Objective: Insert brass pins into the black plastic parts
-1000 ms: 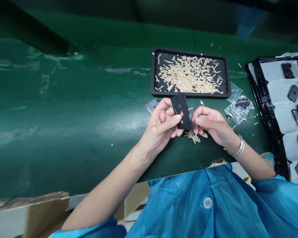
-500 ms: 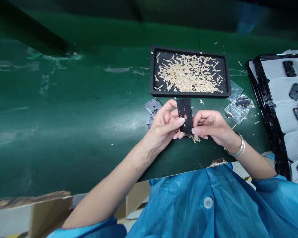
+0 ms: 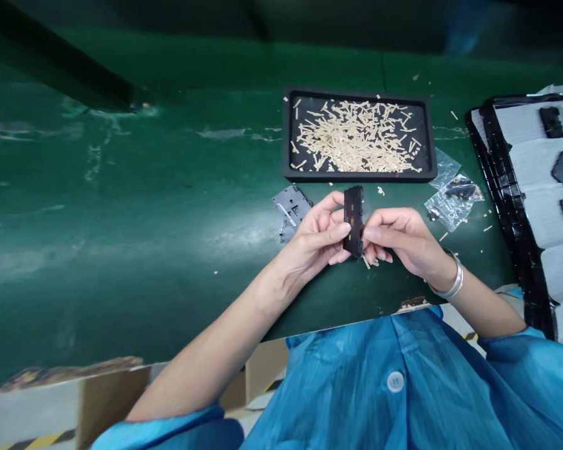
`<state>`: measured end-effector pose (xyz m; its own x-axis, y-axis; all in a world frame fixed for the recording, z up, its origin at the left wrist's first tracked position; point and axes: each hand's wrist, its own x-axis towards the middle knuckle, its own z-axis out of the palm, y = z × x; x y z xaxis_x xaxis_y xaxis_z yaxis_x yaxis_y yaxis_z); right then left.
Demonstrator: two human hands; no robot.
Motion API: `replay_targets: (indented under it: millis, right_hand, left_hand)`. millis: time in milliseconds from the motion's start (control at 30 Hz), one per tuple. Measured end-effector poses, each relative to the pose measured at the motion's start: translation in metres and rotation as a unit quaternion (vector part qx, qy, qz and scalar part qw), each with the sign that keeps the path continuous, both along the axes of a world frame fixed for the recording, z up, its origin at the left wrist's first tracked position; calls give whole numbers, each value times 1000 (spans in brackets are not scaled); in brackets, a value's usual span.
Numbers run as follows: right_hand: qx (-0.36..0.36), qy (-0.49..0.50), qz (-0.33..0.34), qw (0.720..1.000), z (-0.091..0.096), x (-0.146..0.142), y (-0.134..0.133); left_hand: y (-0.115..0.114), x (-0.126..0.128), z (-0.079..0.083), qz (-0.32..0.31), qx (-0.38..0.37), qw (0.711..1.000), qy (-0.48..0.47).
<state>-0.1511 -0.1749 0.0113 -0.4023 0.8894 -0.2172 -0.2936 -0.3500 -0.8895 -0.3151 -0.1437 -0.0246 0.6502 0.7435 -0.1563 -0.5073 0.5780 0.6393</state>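
Head view: on the wearer's side of the black tray [image 3: 359, 177], the left hand [image 3: 321, 235] grasps a dark plate [image 3: 353, 212], long axis toward the tray, the curled right hand [image 3: 401, 237] at or just beside the plate, its grip indeterminable.

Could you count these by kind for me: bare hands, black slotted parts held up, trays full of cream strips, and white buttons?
Bare hands, left hand and right hand: 2
Held black slotted part: 1
Tray of cream strips: 1
White button: 1
Total: 5

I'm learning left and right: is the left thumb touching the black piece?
Yes, the left hand holds the black piece, thumb against it.
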Motion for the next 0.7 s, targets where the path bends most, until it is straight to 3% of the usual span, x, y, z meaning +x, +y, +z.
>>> replay_targets:
  millis: [300, 367, 433, 467, 533, 600, 633, 667, 700]
  right_hand:
    - [26, -34, -2, 999, -4, -1, -3]
    - [57, -56, -7, 997, -4, 0, -4]
    - [132, -141, -66, 979, -3, 2, -4]
    - [195, -207, -110, 952, -1, 3, -4]
    - [351, -344, -179, 852, 1, 6, -2]
    - [480, -433, -189, 739, 1, 10, 1]
    - [517, -453, -182, 703, 1, 12, 3]
    - [533, -461, -177, 687, 0, 13, 4]
    - [531, -458, -175, 691, 0, 13, 4]
  left_hand:
    - [0, 4, 2, -14, -23, 1000, 6]
    - [0, 4, 3, -16, -26, 1000, 6]
    - [-1, 4, 4, -13, -32, 999, 5]
    - [-1, 3, 4, -10, -35, 999, 7]
    - [-1, 1, 6, -10, -36, 999, 11]
    - [0, -1, 7, -23, -37, 999, 20]
    - [1, -2, 8, -28, -40, 999, 23]
    - [2, -3, 10, -33, -42, 998, 26]
    - [2, -4, 11, -34, -44, 998, 30]
